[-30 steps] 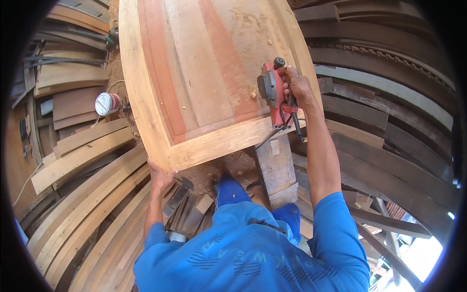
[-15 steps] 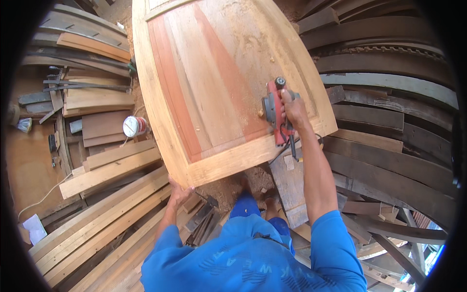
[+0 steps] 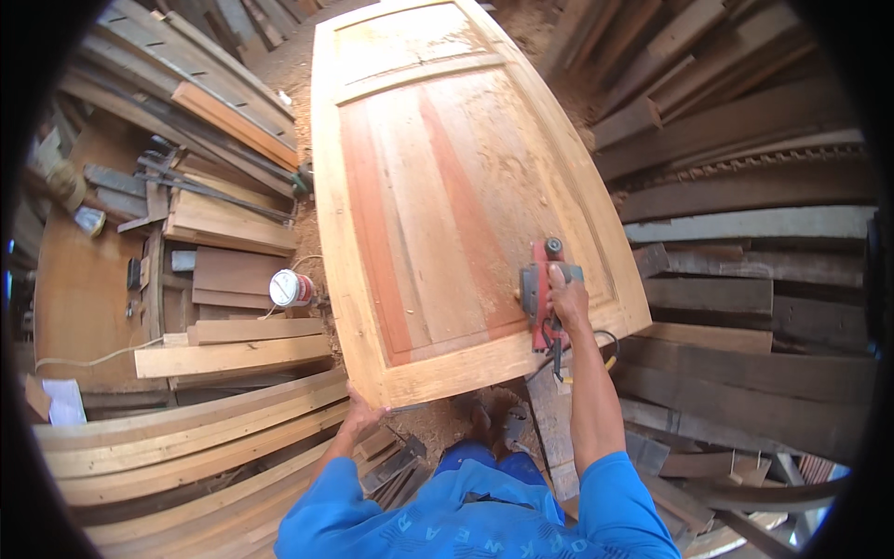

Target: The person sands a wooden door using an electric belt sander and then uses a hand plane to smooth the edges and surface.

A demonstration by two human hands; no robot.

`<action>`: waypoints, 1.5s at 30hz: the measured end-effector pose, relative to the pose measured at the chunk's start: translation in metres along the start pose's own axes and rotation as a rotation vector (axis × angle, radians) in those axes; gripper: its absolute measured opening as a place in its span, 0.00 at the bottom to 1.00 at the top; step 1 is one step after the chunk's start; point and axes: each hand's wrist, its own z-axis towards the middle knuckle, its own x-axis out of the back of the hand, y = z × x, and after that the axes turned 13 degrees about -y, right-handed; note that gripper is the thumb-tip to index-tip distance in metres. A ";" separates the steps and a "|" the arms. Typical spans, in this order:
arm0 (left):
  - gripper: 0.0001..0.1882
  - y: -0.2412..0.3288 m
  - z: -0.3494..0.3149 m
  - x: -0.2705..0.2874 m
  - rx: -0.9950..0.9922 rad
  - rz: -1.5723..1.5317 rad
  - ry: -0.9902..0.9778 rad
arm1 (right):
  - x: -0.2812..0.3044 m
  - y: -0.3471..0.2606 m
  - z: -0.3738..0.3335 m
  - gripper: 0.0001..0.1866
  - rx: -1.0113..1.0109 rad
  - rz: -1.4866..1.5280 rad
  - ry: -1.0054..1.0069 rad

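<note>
A panelled wooden door lies flat in front of me, its inset panels streaked pale and reddish and strewn with shavings. My right hand is closed around the handle of a red and black electric planer. The planer rests at the near right part of the door, over the panel's edge and the bottom rail; its cord hangs near my wrist. At the near left corner of the door, my left hand grips the frame edge, with part of the fingers hidden beneath.
Stacked boards crowd the left side, and darker planks fill the right. A white and red tub stands left of the door. Sawdust covers the floor around it. Below the near edge lies a narrow plank.
The view has tilted up, so more of the door's far end shows and everything sits lower. Planer and both hands keep about the same places on the door.
</note>
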 end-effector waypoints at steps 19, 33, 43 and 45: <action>0.75 0.054 -0.026 -0.001 0.540 0.034 0.134 | 0.004 0.034 0.026 0.25 0.131 0.180 -0.171; 0.57 0.022 -0.044 -0.016 0.127 -0.252 0.170 | -0.134 -0.040 -0.161 0.14 0.002 0.355 -0.461; 0.14 -0.090 -0.204 -0.048 0.113 -1.172 0.408 | -0.378 -0.037 -0.284 0.14 0.092 -0.129 -1.094; 0.16 -0.085 -0.240 -0.020 0.060 -1.279 0.483 | -0.418 -0.047 -0.308 0.13 -0.016 -0.076 -1.134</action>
